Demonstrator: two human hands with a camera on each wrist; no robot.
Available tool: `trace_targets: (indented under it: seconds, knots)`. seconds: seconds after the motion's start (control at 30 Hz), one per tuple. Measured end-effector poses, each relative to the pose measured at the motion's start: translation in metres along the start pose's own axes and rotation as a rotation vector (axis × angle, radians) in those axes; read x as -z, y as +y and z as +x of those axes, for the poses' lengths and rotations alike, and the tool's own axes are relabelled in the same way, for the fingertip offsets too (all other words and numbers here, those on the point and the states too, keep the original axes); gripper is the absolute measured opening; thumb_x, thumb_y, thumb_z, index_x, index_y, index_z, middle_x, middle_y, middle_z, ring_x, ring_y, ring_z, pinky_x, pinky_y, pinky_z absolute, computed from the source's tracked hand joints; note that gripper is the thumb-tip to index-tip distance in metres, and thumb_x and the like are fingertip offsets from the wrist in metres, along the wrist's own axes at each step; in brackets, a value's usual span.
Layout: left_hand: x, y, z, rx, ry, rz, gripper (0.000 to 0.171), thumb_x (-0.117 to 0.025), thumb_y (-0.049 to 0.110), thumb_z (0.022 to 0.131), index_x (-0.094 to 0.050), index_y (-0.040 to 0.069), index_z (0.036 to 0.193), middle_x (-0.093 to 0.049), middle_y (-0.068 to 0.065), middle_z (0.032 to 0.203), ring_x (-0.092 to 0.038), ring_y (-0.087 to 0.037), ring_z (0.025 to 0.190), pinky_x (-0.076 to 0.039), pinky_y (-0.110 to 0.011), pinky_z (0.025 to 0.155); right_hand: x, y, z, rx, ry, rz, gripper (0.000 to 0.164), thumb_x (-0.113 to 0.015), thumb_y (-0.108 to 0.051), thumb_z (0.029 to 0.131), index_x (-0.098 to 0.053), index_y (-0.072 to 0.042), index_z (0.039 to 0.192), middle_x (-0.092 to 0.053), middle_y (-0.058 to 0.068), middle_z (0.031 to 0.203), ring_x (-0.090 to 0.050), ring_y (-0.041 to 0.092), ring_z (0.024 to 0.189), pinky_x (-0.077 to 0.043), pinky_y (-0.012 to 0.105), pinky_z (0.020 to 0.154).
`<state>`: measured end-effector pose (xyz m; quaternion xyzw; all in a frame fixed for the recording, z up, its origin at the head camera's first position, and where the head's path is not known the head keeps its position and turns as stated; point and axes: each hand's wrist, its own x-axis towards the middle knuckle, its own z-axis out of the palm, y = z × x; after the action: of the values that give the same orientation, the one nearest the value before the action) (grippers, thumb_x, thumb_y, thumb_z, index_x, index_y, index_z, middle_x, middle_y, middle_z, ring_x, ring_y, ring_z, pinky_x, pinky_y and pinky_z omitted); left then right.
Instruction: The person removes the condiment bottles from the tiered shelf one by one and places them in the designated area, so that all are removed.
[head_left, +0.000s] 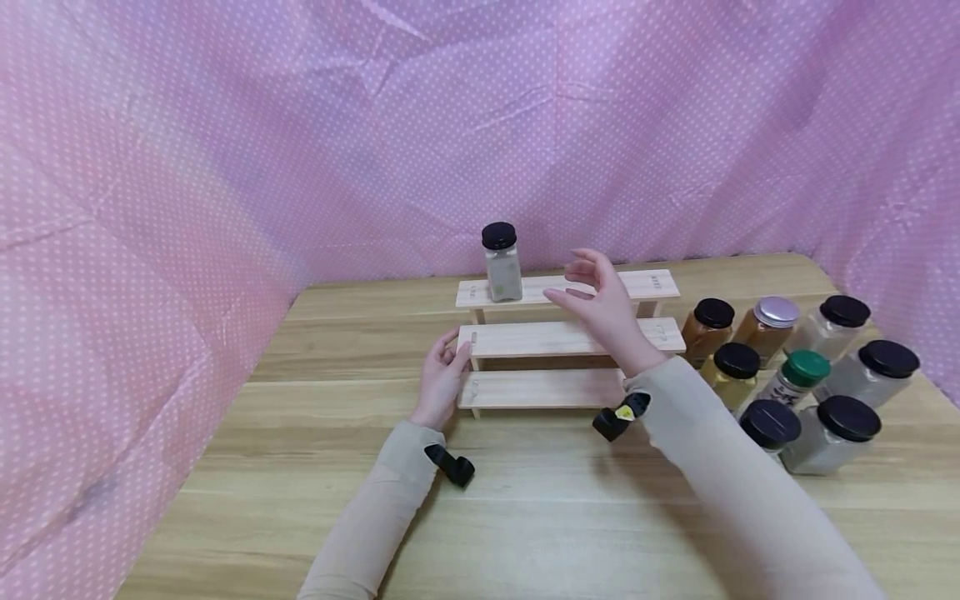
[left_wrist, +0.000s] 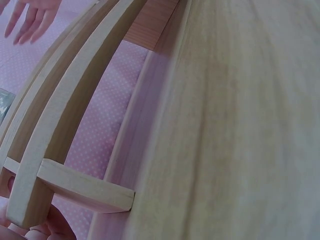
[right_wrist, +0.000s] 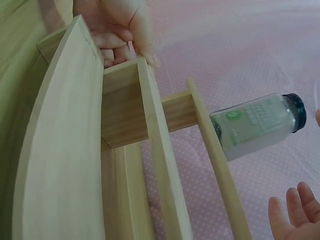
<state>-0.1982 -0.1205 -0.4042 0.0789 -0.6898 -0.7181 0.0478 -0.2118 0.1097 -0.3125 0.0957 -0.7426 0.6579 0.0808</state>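
Note:
A three-tier wooden shelf rack [head_left: 540, 337] stands on the table. At its left side my left hand [head_left: 440, 379] grips the end of the middle step; in the right wrist view the thumb and fingers of that left hand [right_wrist: 117, 22] are against the wood. A square glass spice jar [head_left: 504, 273] with a black lid and pale contents stands upright near the left end of the top step. My right hand [head_left: 606, 312] hovers over the rack, right of the jar and apart from it, fingers spread and slightly bent, holding nothing.
To the rack's right stands a group of several spice jars: black-lidded ones such as a jar [head_left: 832, 433] at the front, one with a green lid [head_left: 806, 368], one with a silver lid [head_left: 777, 312]. A pink dotted cloth [head_left: 420, 150] hangs behind the wooden table [head_left: 540, 517].

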Motion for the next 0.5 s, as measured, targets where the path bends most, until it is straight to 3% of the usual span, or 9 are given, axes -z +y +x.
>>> trace_targets:
  seconds: [0.13, 0.5]
  knots:
    - [0.0, 0.0, 0.0, 0.0, 0.007, 0.004, 0.041, -0.059, 0.009, 0.093, -0.049, 0.003, 0.133, -0.053, 0.007, 0.071, -0.048, -0.005, 0.064, -0.041, -0.017, 0.061, -0.007, 0.001, 0.01, -0.017, -0.023, -0.046, 0.071, -0.072, -0.011, 0.084, -0.031, -0.004, 0.142, -0.044, 0.018, 0.133, -0.044, 0.029, 0.125, -0.04, 0.038, 0.105]
    - [0.0, 0.001, -0.001, -0.008, 0.004, -0.004, 0.041, -0.059, 0.009, 0.093, -0.05, 0.003, 0.133, -0.052, 0.007, 0.07, -0.048, -0.005, 0.064, -0.041, -0.017, 0.06, -0.028, 0.008, 0.031, -0.034, -0.066, -0.077, 0.077, -0.074, -0.014, 0.082, -0.03, -0.006, 0.144, -0.041, 0.016, 0.141, -0.039, 0.03, 0.132, -0.035, 0.038, 0.109]
